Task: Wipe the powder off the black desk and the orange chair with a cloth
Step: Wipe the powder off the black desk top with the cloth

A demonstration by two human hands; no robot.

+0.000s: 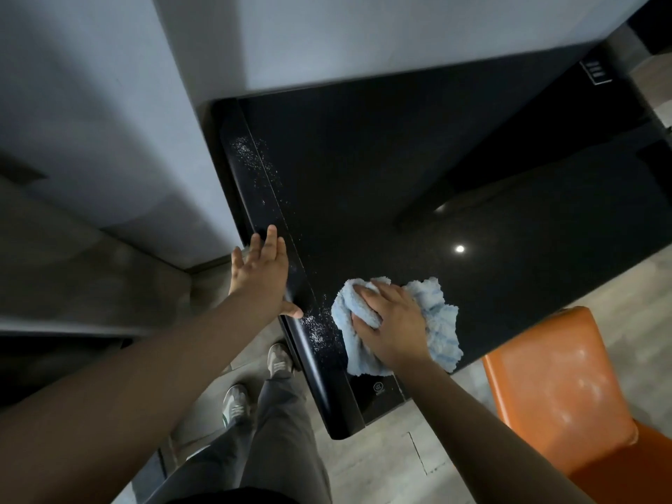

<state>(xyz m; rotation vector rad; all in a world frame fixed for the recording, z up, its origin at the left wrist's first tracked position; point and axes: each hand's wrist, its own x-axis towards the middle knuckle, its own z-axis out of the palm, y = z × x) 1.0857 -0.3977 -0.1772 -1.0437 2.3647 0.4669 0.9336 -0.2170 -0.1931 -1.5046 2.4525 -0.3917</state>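
The cloth (436,314) is gripped in the curled fingers of the right hand (392,325) and pressed onto the desk (400,158). The left hand (260,274) is laid against the desk's edge, fingers straight and spread, nothing held. Powder (314,327) is scattered between its thumb and the cloth, with more beyond its fingertips. The chair (556,380), smeared white, is placed right of the right hand.

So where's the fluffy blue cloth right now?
In the head view, the blue cloth is low and centre on the black desk, gripped by the right hand, just right of the white powder and left of the orange chair.
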